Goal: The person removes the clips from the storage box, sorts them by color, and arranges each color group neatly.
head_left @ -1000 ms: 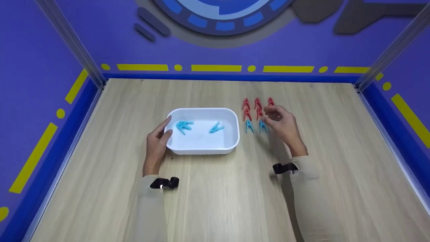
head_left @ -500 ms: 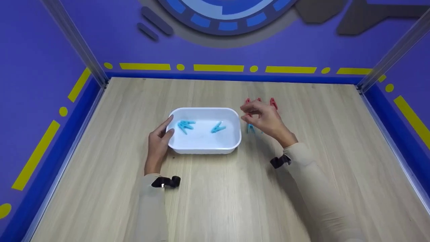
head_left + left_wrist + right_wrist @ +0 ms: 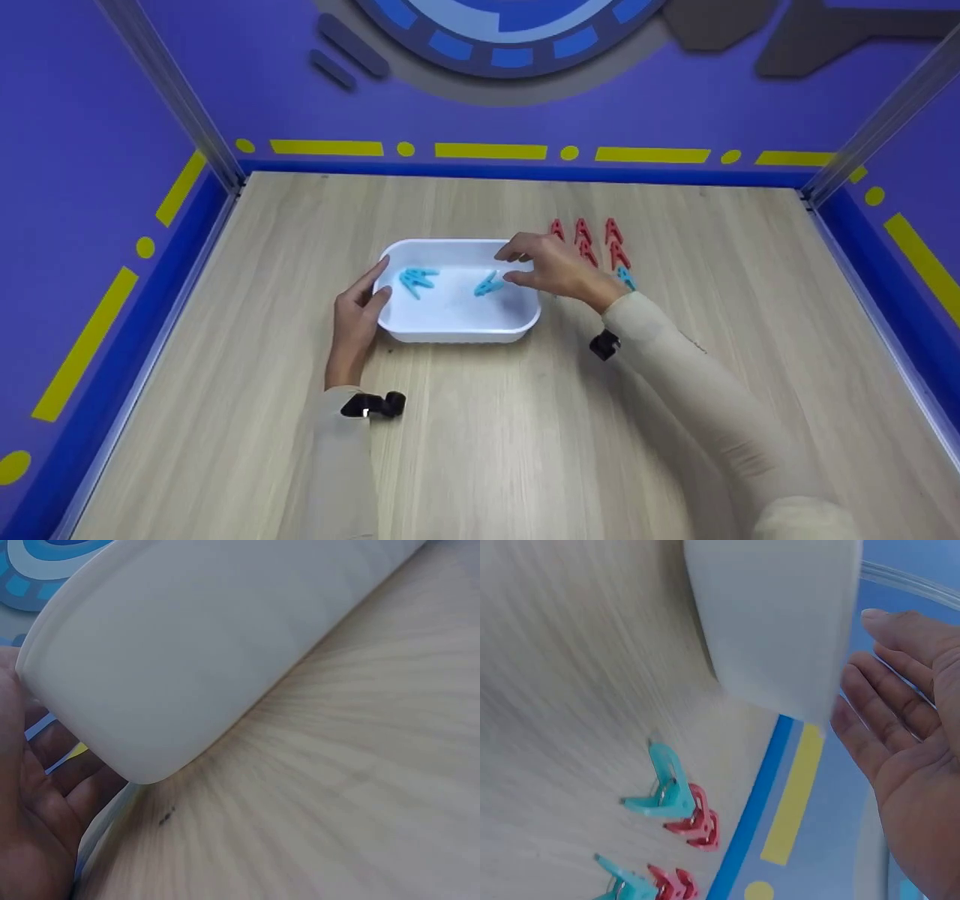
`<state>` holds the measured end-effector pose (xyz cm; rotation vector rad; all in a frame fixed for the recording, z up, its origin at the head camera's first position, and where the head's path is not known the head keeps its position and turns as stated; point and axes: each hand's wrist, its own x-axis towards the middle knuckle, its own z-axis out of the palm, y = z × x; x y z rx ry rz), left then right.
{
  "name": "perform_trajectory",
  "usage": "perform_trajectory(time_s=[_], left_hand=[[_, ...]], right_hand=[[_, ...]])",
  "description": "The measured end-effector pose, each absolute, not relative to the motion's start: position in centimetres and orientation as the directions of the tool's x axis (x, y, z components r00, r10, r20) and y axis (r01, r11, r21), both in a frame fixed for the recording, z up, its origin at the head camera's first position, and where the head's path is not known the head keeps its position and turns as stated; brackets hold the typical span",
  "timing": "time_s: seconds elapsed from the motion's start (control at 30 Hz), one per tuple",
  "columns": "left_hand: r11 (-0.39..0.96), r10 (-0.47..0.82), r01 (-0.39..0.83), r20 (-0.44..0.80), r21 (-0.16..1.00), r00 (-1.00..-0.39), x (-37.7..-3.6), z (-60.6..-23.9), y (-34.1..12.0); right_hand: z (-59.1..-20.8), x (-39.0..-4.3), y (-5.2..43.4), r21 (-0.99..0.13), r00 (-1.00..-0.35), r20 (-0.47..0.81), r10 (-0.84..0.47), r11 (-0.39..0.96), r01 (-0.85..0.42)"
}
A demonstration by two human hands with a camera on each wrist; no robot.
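Note:
A white plastic tray stands on the table, with blue clothespins overlapping at its left end. Another blue clothespin lies toward its right side. My left hand grips the tray's left end; in the left wrist view part of its fingers is hidden behind the tray wall. Over the right rim, my right hand reaches in, thumb and fingers apart near that single clothespin and nothing between them. Right of the tray, red clothespins stand in rows behind blue clothespins, partly covered by the right hand and wrist.
The wooden table is bounded by a blue back wall and side walls with yellow markings. Black wrist cameras sit on both sleeves. The right forearm crosses over the table's right half.
My right hand has moved left from the clothespin rows to above the tray's right end, uncovering the right-hand column of clothespins. The left hand still grips the tray.

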<state>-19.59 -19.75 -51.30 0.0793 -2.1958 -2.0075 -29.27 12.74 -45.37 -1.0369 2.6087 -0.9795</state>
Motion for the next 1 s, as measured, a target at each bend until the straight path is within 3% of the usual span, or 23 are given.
perform_trajectory(time_s=[0.33, 0.73, 1.0], left_hand=[[0.104, -0.168, 0.073, 0.090, 0.992, -0.982, -21.4, -54.4, -20.5], [0.128, -0.171, 0.147, 0.168, 0.981, -0.971, -21.3, -54.7, -20.5], [0.164, -0.171, 0.139, 0.167, 0.977, -0.971, -21.2, -54.7, -20.5]], right_hand=[[-46.6, -29.9, 10.6, -0.557, -0.711, -0.021, -0.703, 0.599, -0.575], [-47.5, -29.5, 9.5, -0.320, -0.705, -0.090, -0.703, 0.691, -0.648], [-47.6, -29.5, 9.1, -0.269, -0.695, -0.106, -0.711, 0.694, -0.668]])
